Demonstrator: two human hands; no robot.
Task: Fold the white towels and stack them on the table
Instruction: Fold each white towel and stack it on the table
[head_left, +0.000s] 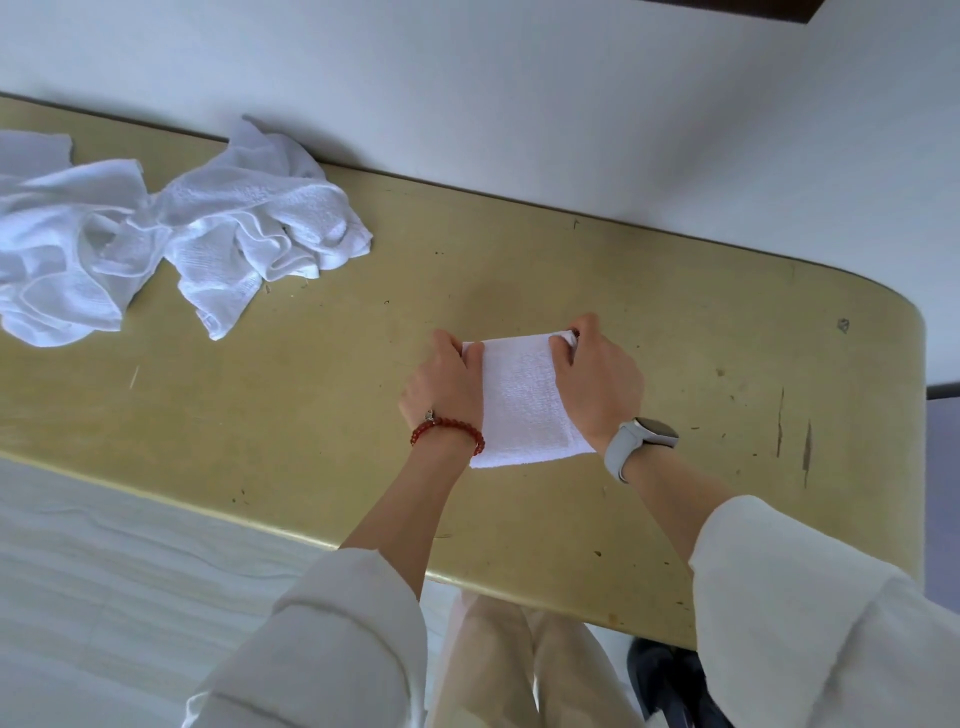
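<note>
Towels are lying in two places on the yellow table (675, 312), and the folded towel (522, 400) near its middle serves as the landmark. Far to the left of the folded towel, toward the wall (467, 78) side, a crumpled heap of white towels (171, 228) is sprawling loose, well apart from both hands and blocking nothing. Just left of the folded towel, the left hand (441, 382) is lying against its left edge, the thumb curling over the top corner and pinching the cloth; a red bead bracelet (448, 427) is circling that wrist. The folded towel itself is resting flat as a small white rectangle between the two hands. On its right edge, the right hand (597, 379) is gripping the upper right corner, fingers curled round the fabric, and a grey wristwatch (641, 439) is sitting on that wrist, which is covering the towel's lower right corner. Right of the folded towel, the tabletop is showing dark scratches and specks up to its rounded end. Nearer than the towel, white sleeves (332, 639) are reaching in, with pale floor (104, 561) lying to the left below the table edge.
</note>
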